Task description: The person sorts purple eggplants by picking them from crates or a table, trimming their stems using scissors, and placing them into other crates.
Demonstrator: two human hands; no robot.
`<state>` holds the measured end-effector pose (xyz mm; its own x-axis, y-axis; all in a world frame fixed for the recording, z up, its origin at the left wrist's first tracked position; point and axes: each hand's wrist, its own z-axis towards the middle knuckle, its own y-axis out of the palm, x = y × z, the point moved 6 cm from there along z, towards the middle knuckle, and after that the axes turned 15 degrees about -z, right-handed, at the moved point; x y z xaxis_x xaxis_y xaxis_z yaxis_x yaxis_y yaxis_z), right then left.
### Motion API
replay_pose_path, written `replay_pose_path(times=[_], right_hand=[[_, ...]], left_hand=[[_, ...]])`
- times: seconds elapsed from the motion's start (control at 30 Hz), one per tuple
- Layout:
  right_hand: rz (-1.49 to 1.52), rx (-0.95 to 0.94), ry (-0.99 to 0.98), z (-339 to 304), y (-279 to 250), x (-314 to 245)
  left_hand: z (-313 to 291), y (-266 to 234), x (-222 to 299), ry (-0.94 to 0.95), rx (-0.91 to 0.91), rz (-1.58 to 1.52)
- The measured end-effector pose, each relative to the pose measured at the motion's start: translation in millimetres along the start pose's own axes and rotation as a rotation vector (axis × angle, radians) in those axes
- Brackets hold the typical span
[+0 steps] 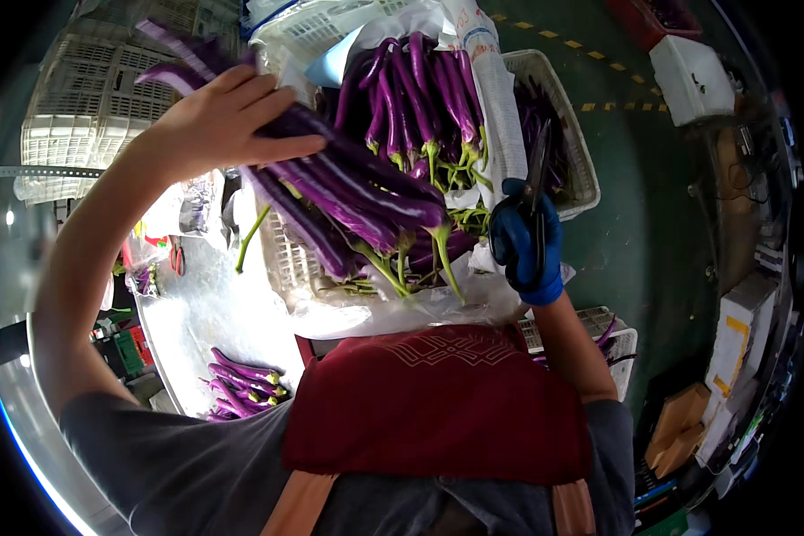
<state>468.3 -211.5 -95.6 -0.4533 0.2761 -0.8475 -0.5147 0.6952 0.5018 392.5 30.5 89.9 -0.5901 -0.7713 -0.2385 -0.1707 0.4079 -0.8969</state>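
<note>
From where I stand, the job looks partway through. The white slatted plastic crate (286, 255) in front of the worker already carries a thick layer of long eggplants (413, 94), lying side by side with their green caps toward the worker. Another bunch of eggplants (353, 188) hangs over the crate's near part, not yet set down, and the bare left hand (223, 123) is clamped across it from above, fingers spread over the skins. The gloved right hand (524, 246) is closed around the handles of black scissors (535, 174), blades pointing up and away from the fruit. What seems left is the held bunch and perhaps the small pile of eggplants (244, 386) on the bench (201, 313); I can't tell whether that pile belongs to this lot.

The skins are glossy deep purple, slender and gently curved, catching pale streaks of light. Pale green stalks, stiff and rather long, stick out of the held bunch. Crinkled clear plastic film (366, 317) drapes over the crate's near edge, and a soft white sheet (489, 85) folds along its right side. Beyond that, a second crate (584, 170) has rigid, rounded walls and darker, thinner eggplants (545, 107) inside.
</note>
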Motion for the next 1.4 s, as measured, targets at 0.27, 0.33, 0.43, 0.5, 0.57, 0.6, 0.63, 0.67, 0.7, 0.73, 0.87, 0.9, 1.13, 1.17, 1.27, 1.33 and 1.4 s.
replay_pose_path(times=[0.27,0.33,0.43,0.5,0.57,0.6,0.63,0.67,0.7,0.73,0.87,0.9,1.13,1.17,1.27,1.33,1.4], right_hand=[[-0.096,0.015,0.074,1.6,-20.2,15.7],[-0.167,0.075,0.089,0.4,-22.5,16.0],[-0.212,0.027,0.058,1.2,-18.4,16.2],[-0.153,0.032,0.101,1.3,-15.6,16.6],[-0.109,0.030,0.143,0.6,-15.8,19.4],[-0.092,0.028,0.167,0.9,-16.6,20.7],[-0.074,0.028,0.191,0.7,-17.1,22.2],[-0.057,0.028,0.215,0.9,-17.5,23.2],[-0.127,0.030,0.173,0.2,-16.5,20.5],[-0.167,0.032,0.153,0.4,-17.1,20.2],[-0.223,0.040,0.145,0.4,-19.0,21.9],[-0.222,0.044,0.149,0.2,-18.3,21.7],[-0.141,0.023,0.196,-2.9,-16.5,23.7],[-0.121,0.007,0.193,-2.6,-16.9,24.3],[-0.064,-0.042,0.196,-1.7,-17.1,25.0],[-0.039,-0.102,0.178,-1.4,-14.6,24.6],[0.057,-0.136,0.216,0.5,-11.0,26.1]], left_hand=[[80.0,119.6,-11.0,-0.317,-0.469,-0.056],[71.8,161.9,20.6,-0.214,-0.206,-0.196],[60.1,201.6,70.4,-0.328,-0.190,-0.565],[65.6,218.8,86.5,-0.546,-0.335,-0.929],[64.5,230.4,97.2,-0.671,-0.127,-1.199],[66.5,237.0,99.9,-0.695,-0.033,-1.331],[68.2,241.8,98.2,-0.733,0.000,-1.348],[70.7,245.9,94.2,-0.772,0.033,-1.364],[73.5,251.0,89.6,-0.810,0.066,-1.380],[75.3,259.8,81.2,-0.887,0.163,-1.385],[84.1,264.4,41.3,-1.220,0.351,-1.339],[88.9,261.1,33.0,-1.306,0.348,-1.315],[99.1,308.4,25.4,-1.379,0.528,-1.888],[93.6,304.0,25.3,-1.308,0.687,-2.115],[86.4,257.6,30.5,-0.862,0.828,-2.725],[89.2,242.5,40.4,-0.747,0.799,-2.769],[90.6,222.8,43.6,-0.584,0.783,-2.777]])
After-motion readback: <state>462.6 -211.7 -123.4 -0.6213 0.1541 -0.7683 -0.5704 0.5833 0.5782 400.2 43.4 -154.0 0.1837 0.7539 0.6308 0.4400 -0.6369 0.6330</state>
